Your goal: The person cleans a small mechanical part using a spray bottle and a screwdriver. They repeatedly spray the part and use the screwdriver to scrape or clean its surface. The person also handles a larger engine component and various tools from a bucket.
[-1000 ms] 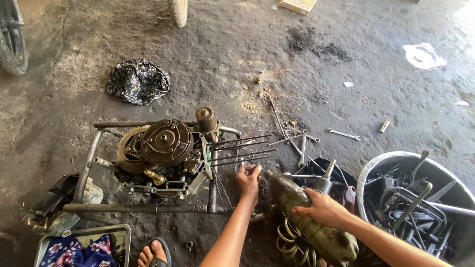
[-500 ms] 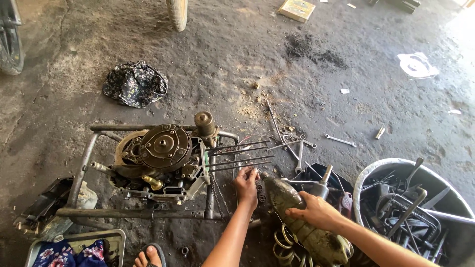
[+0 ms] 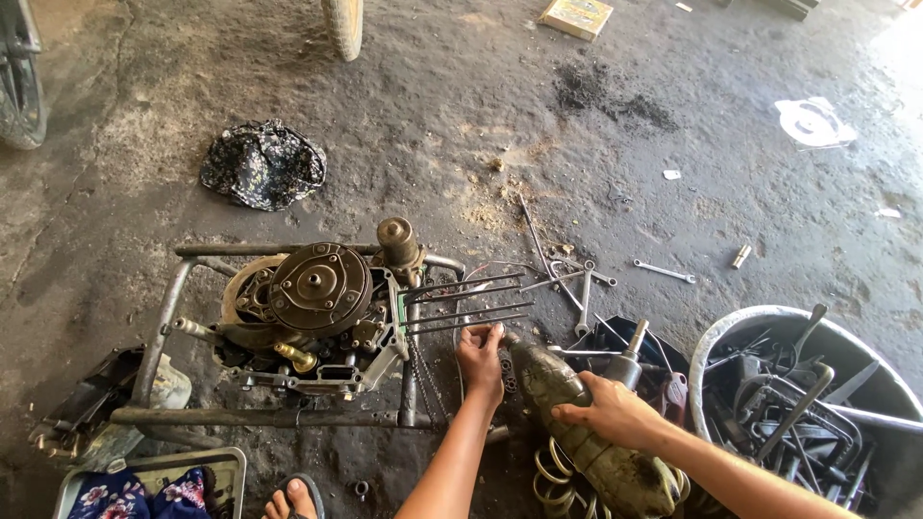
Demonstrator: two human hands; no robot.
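The power tool [image 3: 586,432] lies near, right of the engine [image 3: 317,308] on the floor [image 3: 433,144]; the right hand [image 3: 611,413] grips its body, the left hand [image 3: 481,360] pinches its tip.

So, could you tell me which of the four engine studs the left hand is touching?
The lowest stud: the left hand rests at its tip, while the other three lie above it.

This is a repair workshop for motorbikes: a dirty concrete floor [image 3: 673,221] with oil stains, an engine [image 3: 317,308] sitting in a metal frame [image 3: 159,327], loose wrenches [image 3: 663,271], and 1 basin [image 3: 716,346] full of tools
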